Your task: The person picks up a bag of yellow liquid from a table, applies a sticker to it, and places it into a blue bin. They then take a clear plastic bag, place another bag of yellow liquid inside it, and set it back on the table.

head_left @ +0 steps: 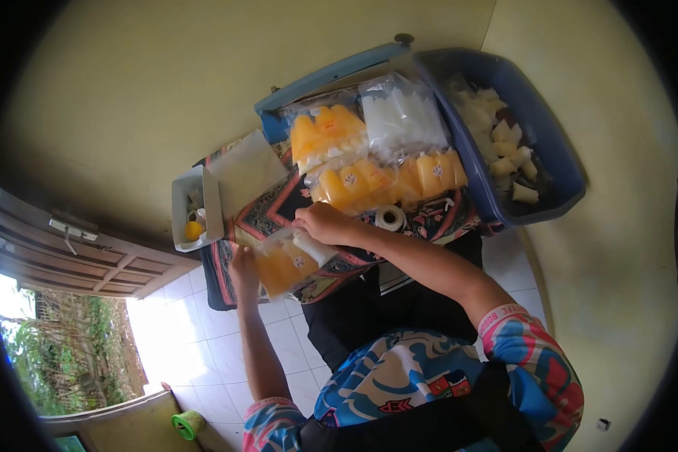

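A clear plastic bag (303, 258) holds orange pieces and a white piece, with a small printed label on its front. My left hand (243, 273) grips the bag's left edge. My right hand (327, 224) is closed at the bag's upper edge, fingers pinched together; the exact grip is partly hidden. Just beyond lie filled clear bags of orange pieces, one at the back (328, 135), one in front (352, 183) and one to the right (433, 175). Beside the back one is a bag of white sticks (403, 120). A white roll (389, 218) stands right of my right hand.
A patterned cloth (260, 215) covers the table. On the right, a dark blue tub (476, 162) contains cream-coloured chunks. At the left edge sits a white box (212, 203) with a yellow item inside. A sheet (245, 167) lies nearby. An open door (90, 256) is at left.
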The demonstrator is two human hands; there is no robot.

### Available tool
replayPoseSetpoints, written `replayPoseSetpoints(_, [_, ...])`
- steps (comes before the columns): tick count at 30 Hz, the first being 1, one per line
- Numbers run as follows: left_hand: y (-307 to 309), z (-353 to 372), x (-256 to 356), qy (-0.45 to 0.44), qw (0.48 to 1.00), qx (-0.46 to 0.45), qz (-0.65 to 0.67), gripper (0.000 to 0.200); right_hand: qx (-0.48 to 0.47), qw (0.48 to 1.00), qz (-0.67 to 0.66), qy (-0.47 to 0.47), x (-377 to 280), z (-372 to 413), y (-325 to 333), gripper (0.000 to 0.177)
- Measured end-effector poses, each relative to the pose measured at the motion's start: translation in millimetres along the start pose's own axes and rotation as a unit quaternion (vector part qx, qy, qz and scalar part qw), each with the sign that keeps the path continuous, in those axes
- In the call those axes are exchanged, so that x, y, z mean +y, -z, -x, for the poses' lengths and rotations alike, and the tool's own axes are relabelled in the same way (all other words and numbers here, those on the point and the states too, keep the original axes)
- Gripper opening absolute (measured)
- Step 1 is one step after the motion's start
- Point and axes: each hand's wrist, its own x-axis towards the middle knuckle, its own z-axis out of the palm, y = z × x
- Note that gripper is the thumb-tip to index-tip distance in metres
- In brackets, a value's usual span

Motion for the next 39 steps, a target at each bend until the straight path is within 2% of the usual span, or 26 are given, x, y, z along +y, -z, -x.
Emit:
replayPoseSetpoints(5, [-11,-7,25,0.026,0.983,0.019,0.178,0.029,0.081,0.993,-0.079,0.025,4,1,16,0.021])
replayPoseSetpoints(7, [-24,-29,59,0.01,0.974,0.016,0.226,0.029,0.081,0.995,-0.054,-0.015,4,-7,42,0.02])
replayPoseSetpoints(9, [-43,-61,76,-0.006,0.973,0.01,0.232,0.031,0.102,0.994,-0.037,-0.026,8,-20,72,0.019])
replayPoseSetpoints(11, [-52,-94,110,0.024,0.974,-0.074,0.212,0.034,0.15,0.989,0.007,0.002,31,-39,103,0.021])
replayPoseSetpoints(12, [-67,-121,114,0.024,0.974,-0.081,0.211,0.036,0.176,0.983,0.048,0.024,47,-53,120,0.022])
replayPoseSetpoints(13, [-86,-150,115,0.025,0.973,-0.088,0.21,0.037,0.162,0.985,0.053,-0.027,50,-64,143,0.025])
replayPoseSetpoints(14, [-103,-178,118,-0.009,0.985,-0.081,0.153,0.039,0.148,0.984,0.058,-0.079,52,-74,165,0.028])
replayPoseSetpoints(15, [-119,-202,125,-0.042,0.992,-0.072,0.095,0.04,0.16,0.98,0.076,-0.087,60,-84,183,0.03])
replayPoseSetpoints(17, [-145,-230,146,-0.096,0.987,-0.083,0.094,0.041,0.176,0.971,0.123,-0.101,80,-103,209,0.033])
replayPoseSetpoints(20, [-171,-254,166,-0.075,0.992,-0.098,0.003,0.041,0.154,0.953,0.224,-0.132,138,-128,228,0.037])
replayPoseSetpoints(22, [-200,-282,149,-0.093,0.978,-0.141,-0.127,0.041,0.151,0.946,0.252,-0.14,163,-138,230,0.038])
replayPoseSetpoints(23, [-209,-293,145,-0.1,0.963,-0.162,-0.191,0.041,0.114,0.935,0.283,-0.181,166,-140,229,0.038])
replayPoseSetpoints(26, [-203,-274,153,-0.021,0.98,-0.142,-0.137,0.046,0.118,0.926,0.289,-0.215,153,-135,217,0.031])
replayPoseSetpoints(30, [-207,-276,141,-0.122,0.957,-0.083,-0.249,0.047,0.106,0.945,0.271,-0.151,180,-138,213,0.031])
replayPoseSetpoints(33, [-204,-300,134,-0.101,0.925,-0.26,-0.259,0.043,0.057,0.934,0.279,-0.216,151,-136,219,0.034])
replayPoseSetpoints(36, [-182,-282,168,-0.007,0.939,-0.267,-0.219,0.043,0.034,0.938,0.256,-0.231,156,-142,222,0.034])
replayPoseSetpoints(39, [-187,-270,165,-0.03,0.952,-0.148,-0.267,0.045,0.059,0.934,0.274,-0.223,155,-140,219,0.033])
